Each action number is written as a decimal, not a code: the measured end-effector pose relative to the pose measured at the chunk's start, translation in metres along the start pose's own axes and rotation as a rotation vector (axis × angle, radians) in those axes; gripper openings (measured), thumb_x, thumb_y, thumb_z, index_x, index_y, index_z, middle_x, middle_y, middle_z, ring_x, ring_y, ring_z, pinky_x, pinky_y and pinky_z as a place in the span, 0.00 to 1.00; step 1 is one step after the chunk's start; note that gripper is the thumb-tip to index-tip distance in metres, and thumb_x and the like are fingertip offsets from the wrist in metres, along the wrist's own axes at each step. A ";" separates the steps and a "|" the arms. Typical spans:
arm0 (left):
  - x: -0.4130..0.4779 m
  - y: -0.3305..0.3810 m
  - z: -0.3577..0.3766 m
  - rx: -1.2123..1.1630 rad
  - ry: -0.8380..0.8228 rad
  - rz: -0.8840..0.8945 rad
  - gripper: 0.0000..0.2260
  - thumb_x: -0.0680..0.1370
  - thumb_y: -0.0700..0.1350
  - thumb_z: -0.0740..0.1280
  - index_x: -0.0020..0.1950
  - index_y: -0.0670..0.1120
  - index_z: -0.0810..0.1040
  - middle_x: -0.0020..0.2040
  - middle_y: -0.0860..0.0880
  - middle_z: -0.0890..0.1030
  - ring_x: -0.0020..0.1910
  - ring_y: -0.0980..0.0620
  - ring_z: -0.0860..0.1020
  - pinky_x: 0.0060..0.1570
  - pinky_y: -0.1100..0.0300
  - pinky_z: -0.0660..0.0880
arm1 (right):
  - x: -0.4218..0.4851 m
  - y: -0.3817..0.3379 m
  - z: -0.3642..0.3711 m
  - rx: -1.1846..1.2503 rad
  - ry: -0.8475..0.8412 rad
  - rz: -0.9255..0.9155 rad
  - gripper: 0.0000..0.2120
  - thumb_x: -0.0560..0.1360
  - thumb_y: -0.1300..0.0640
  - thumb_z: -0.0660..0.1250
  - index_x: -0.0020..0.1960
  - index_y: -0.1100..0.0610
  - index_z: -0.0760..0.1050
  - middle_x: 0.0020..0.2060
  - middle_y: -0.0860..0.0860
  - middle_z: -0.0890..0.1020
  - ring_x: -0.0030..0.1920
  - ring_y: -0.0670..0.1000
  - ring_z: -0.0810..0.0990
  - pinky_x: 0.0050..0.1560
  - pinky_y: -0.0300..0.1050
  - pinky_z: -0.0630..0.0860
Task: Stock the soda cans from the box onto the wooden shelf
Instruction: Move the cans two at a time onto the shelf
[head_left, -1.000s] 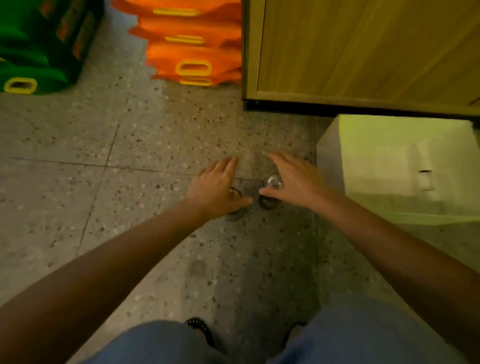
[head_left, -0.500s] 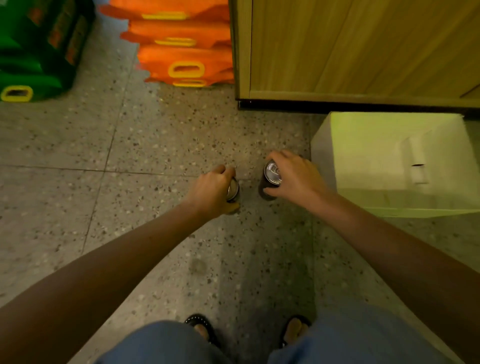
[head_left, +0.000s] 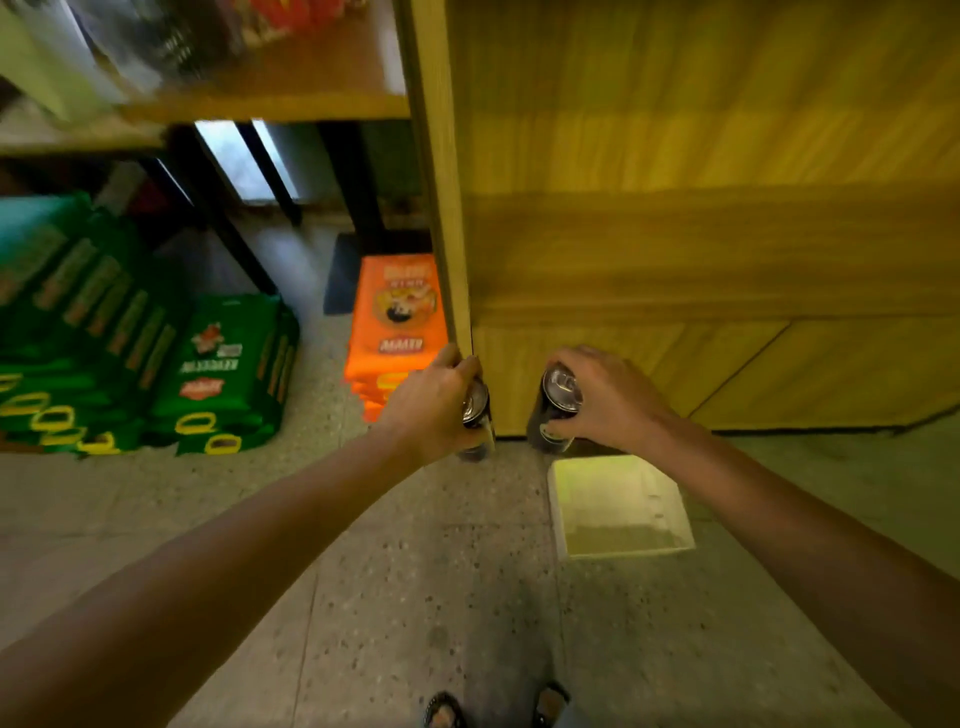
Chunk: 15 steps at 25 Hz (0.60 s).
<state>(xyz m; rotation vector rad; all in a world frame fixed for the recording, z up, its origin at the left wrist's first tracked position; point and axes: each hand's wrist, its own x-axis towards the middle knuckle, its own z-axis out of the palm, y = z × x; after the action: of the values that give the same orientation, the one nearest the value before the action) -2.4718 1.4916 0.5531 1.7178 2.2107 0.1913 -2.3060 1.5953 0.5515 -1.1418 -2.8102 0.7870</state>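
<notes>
- Two dark cans, one per hand, held upright in front of the wooden shelf (head_left: 675, 260).
- My left hand (head_left: 431, 410) wraps one can (head_left: 475, 410).
- My right hand (head_left: 608, 400) wraps the other can (head_left: 553, 410).
- Box (head_left: 618, 506) sits on the floor below.

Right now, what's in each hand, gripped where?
Left hand: dark soda can, gripped around its side. Right hand: another can, fingers around its side near the top.

Two cans, two hands, one box

One dark soda can (head_left: 555, 410) at 12 o'clock and another (head_left: 475, 410) beside it; two hands, left (head_left: 431, 405) and right (head_left: 608, 400); one pale box (head_left: 618, 506) at 3 o'clock; one orange pack stack (head_left: 395, 322); green packs at 9 o'clock too blurred to count
</notes>
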 end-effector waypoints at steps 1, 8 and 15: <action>-0.003 0.015 -0.040 -0.005 0.012 0.019 0.28 0.67 0.50 0.73 0.64 0.45 0.69 0.62 0.45 0.70 0.55 0.42 0.77 0.50 0.50 0.77 | -0.007 -0.016 -0.039 -0.006 0.015 0.000 0.29 0.62 0.51 0.77 0.58 0.56 0.71 0.55 0.54 0.79 0.52 0.54 0.78 0.46 0.47 0.76; -0.002 0.103 -0.240 -0.112 0.196 0.210 0.30 0.64 0.49 0.76 0.63 0.48 0.68 0.62 0.48 0.73 0.59 0.46 0.76 0.54 0.53 0.76 | -0.044 -0.085 -0.246 -0.007 0.181 -0.003 0.32 0.61 0.53 0.79 0.61 0.56 0.70 0.58 0.53 0.78 0.57 0.53 0.78 0.52 0.49 0.80; 0.050 0.173 -0.332 -0.233 0.363 0.186 0.33 0.64 0.46 0.77 0.65 0.47 0.67 0.63 0.46 0.75 0.62 0.45 0.75 0.55 0.52 0.75 | -0.031 -0.073 -0.368 -0.059 0.389 -0.031 0.32 0.61 0.55 0.78 0.59 0.55 0.68 0.57 0.54 0.78 0.56 0.55 0.76 0.49 0.47 0.75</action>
<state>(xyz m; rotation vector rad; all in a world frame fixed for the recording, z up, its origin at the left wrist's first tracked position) -2.4373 1.6171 0.9077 1.8691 2.1524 0.8304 -2.2607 1.6949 0.9112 -1.1143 -2.5321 0.4252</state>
